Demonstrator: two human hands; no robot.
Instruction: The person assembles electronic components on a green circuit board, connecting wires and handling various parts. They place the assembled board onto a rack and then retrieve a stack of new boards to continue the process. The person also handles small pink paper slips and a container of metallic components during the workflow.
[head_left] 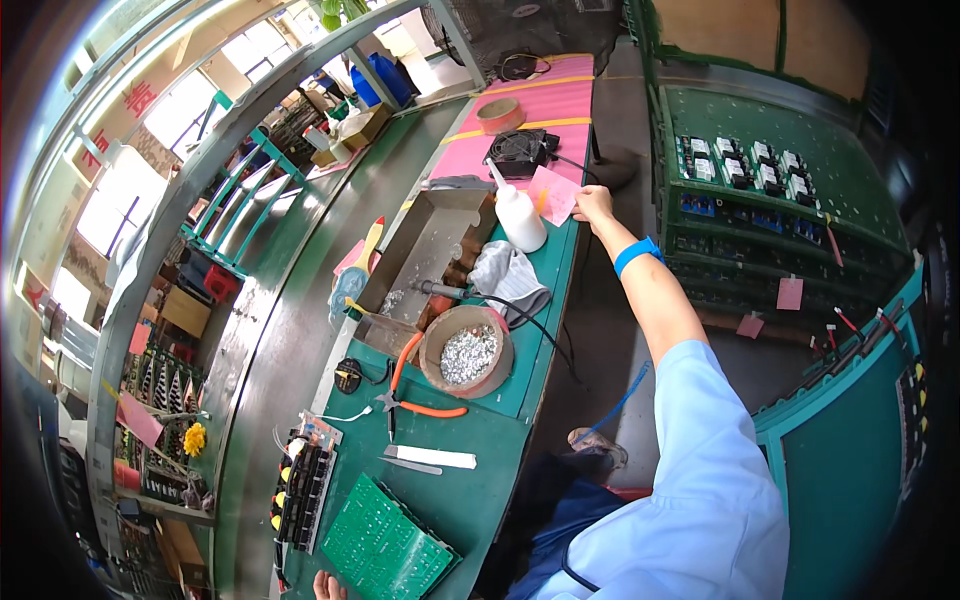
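The right hand (592,203) is stretched far out along the bench, its fingers pinched on the edge of a pink slip of paper (553,194) that lies at its 9 o'clock, on the border of the green mat (505,420) and the pink mat (560,100). A blue wristband (638,253) sits on the forearm at the hand's 5 o'clock. Just beside the slip, at its 8 o'clock, stands a white squeeze bottle (519,216); at 11 o'clock from the slip is a small black fan (519,152), and farther up a roll of tape (499,115). At 7 o'clock from the bottle a grey cloth (508,275) lies crumpled next to a metal tray (425,250). Lower on the mat a round bowl of silvery scraps (467,352) sits with orange-handled cutters (410,395) at its 8 o'clock. The left hand (329,586) shows only as fingertips at the bottom edge, touching the near corner of a green circuit board (385,545); whether it grips or merely rests there cannot be told.
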